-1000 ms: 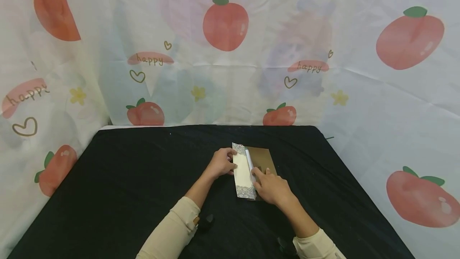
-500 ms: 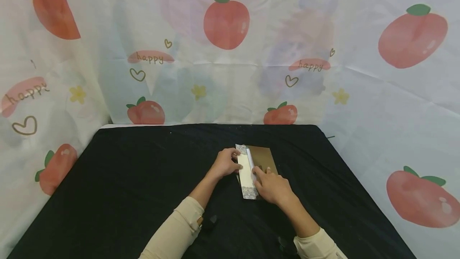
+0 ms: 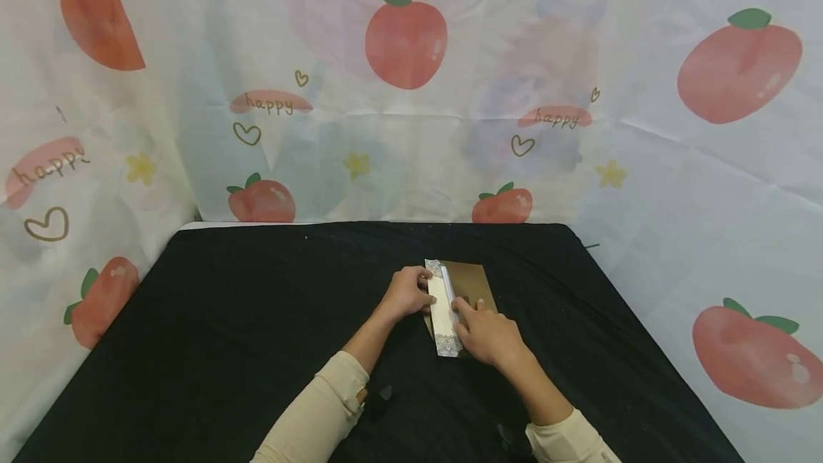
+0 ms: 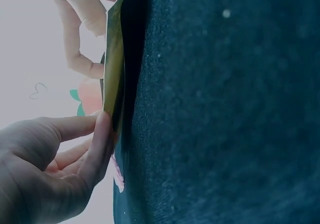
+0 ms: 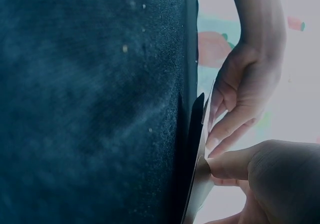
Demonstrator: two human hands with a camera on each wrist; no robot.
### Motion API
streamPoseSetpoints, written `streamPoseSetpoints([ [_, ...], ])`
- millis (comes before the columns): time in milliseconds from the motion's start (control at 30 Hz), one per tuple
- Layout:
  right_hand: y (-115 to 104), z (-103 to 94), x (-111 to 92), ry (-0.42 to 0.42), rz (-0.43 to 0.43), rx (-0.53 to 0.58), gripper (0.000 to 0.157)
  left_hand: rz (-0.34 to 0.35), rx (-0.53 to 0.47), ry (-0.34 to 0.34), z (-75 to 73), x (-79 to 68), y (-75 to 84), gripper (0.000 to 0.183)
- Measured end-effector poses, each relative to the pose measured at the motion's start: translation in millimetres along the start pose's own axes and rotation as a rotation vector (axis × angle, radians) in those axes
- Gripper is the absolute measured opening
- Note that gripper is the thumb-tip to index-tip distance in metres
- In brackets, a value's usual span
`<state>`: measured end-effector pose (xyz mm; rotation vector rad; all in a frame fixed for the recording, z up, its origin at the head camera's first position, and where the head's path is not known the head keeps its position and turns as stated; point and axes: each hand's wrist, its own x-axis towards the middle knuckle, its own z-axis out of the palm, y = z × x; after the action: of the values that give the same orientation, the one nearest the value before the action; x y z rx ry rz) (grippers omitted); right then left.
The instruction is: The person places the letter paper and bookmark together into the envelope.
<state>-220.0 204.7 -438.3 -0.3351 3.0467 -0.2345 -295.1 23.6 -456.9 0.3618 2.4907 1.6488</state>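
Observation:
In the head view, a narrow cream panel with silvery patterned ends overlaps a flat gold-brown sheet, like parts of a folded paper card. A thin pale strip runs along the panel's right side. My left hand pinches the panel's left edge between thumb and fingers; the left wrist view shows the thumb at the gold-coloured edge. From the right, my right hand presses fingertips along the pale strip, its other fingers over the brown sheet. Below the left hand dangles a small pink piece.
A black cloth covers the table under the sheets. Behind and at both sides hangs a white curtain printed with fruit and hearts. Both forearms reach in from the front in cream sleeves.
My left hand has moved right, bringing the panel's left edge along, so the cream area looks narrower and some brown sheet shows at its left. My right hand stays nearly still.

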Motion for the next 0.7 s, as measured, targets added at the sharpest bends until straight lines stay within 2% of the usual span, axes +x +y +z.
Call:
streamPoseSetpoints([
  [233, 0.3, -0.4, -0.4, 0.008, -0.003, 0.006, 0.032, -0.022, -0.041, -0.015, 3.8, 0.6, 1.6, 0.051],
  [500, 0.5, -1.9, -0.6, 0.002, -0.005, 0.016, 0.037, -0.012, 0.068, 0.008, 8.0, 3.8, 2.2, 0.052],
  [700, 0.8, -3.1, -1.1, -0.002, -0.007, 0.018, 0.038, -0.004, 0.106, -0.007, 10.5, 6.8, 2.3, 0.050],
])
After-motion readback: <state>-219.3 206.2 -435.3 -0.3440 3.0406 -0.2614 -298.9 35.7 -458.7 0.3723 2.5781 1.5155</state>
